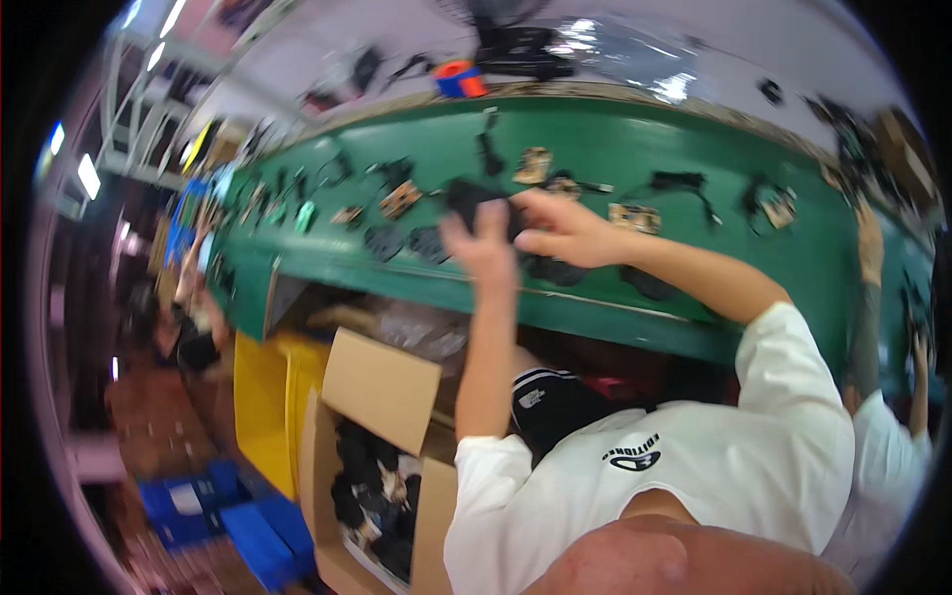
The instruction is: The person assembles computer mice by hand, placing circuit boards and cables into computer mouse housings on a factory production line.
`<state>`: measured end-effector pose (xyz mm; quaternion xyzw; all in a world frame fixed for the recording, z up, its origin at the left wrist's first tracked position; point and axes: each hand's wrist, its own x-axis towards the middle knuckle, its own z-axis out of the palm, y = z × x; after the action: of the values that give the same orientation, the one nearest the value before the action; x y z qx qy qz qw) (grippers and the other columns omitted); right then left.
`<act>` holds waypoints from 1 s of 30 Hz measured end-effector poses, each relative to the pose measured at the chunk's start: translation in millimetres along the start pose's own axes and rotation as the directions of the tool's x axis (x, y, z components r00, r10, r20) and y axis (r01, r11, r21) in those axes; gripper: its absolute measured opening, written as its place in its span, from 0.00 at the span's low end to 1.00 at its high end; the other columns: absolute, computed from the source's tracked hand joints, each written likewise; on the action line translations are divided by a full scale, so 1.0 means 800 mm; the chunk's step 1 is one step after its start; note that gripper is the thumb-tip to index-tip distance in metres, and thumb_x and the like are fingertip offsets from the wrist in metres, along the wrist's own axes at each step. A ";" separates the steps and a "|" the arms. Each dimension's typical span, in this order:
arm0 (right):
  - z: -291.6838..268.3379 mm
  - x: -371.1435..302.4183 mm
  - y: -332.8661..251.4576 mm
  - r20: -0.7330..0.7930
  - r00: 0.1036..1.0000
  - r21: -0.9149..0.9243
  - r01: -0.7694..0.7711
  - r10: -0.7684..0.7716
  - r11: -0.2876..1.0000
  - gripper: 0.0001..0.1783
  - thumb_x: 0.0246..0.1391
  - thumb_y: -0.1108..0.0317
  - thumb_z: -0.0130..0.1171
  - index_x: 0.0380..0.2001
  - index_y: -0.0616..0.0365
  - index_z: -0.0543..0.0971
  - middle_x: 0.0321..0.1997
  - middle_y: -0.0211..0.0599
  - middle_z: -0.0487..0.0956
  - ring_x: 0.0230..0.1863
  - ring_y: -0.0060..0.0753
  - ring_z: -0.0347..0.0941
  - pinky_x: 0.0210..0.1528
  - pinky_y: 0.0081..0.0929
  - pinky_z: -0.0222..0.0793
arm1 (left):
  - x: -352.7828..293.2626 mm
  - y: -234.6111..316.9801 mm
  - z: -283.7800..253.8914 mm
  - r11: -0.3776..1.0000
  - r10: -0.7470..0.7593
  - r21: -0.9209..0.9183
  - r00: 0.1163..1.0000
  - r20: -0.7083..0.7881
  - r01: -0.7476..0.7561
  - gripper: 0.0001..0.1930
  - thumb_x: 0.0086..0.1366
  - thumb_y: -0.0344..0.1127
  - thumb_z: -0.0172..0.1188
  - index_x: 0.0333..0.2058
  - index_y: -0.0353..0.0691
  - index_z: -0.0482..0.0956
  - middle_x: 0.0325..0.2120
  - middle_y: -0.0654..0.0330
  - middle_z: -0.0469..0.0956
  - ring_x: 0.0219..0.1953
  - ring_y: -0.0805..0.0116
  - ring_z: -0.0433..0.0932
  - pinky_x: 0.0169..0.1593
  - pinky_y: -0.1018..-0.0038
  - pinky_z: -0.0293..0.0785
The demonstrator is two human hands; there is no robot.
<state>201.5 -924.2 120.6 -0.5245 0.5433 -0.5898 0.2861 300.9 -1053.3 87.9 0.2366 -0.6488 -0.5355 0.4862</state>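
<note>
Above the green bench top, my two hands are together at a dark black part [512, 220], whose exact kind is too blurred to make out. My left hand [483, 243] is smeared by motion, with its fingers closed over the near side of the part. From the right, my right hand [575, 232] pinches its edge between thumb and fingers. On the bench just beneath lie round black discs [430, 244], partly covered by my hands and right forearm. Small circuit boards with wires, such as a tan board [401, 199] and another board [635, 218], lie around them.
The green bench [397, 139] carries cables and boards along its length. An orange and blue tape roll [460, 79] and a fan [491, 15] stand behind. Below are an open carton [382, 382] of dark parts, a yellow bin [263, 397] and blue bins [266, 540]. Co-workers flank me.
</note>
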 end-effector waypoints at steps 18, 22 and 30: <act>-0.532 -0.171 0.117 -0.776 0.626 -0.474 -0.660 0.078 0.583 0.25 0.62 0.53 0.56 0.55 0.58 0.75 0.48 0.38 0.80 0.49 0.32 0.75 0.52 0.28 0.70 | 0.245 -0.136 -0.301 -0.012 -0.038 0.912 0.911 -0.410 0.410 0.31 0.60 0.56 0.48 0.63 0.59 0.66 0.60 0.55 0.68 0.60 0.48 0.67 0.54 0.45 0.68; -0.563 -0.148 0.176 -0.467 0.880 -0.878 -0.473 -0.087 -0.076 0.26 0.64 0.53 0.51 0.59 0.57 0.72 0.57 0.48 0.75 0.59 0.46 0.70 0.62 0.39 0.64 | 0.240 -0.156 -0.323 -0.056 0.052 0.968 0.969 -0.241 0.244 0.30 0.61 0.54 0.50 0.61 0.53 0.69 0.57 0.52 0.72 0.57 0.49 0.71 0.54 0.48 0.69; -0.492 -0.098 0.180 -0.588 0.808 -0.801 -0.577 -0.026 0.160 0.14 0.54 0.60 0.56 0.35 0.59 0.79 0.38 0.51 0.79 0.42 0.56 0.74 0.45 0.46 0.70 | 0.234 -0.134 -0.363 -0.015 0.059 0.989 0.987 -0.146 0.147 0.27 0.64 0.55 0.53 0.60 0.55 0.71 0.55 0.54 0.74 0.53 0.47 0.74 0.52 0.51 0.70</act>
<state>-175.5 -754.6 16.0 -0.3082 0.9272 -0.1622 -0.1381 457.2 -1376.8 46.3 0.5704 -0.7913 0.0898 0.2011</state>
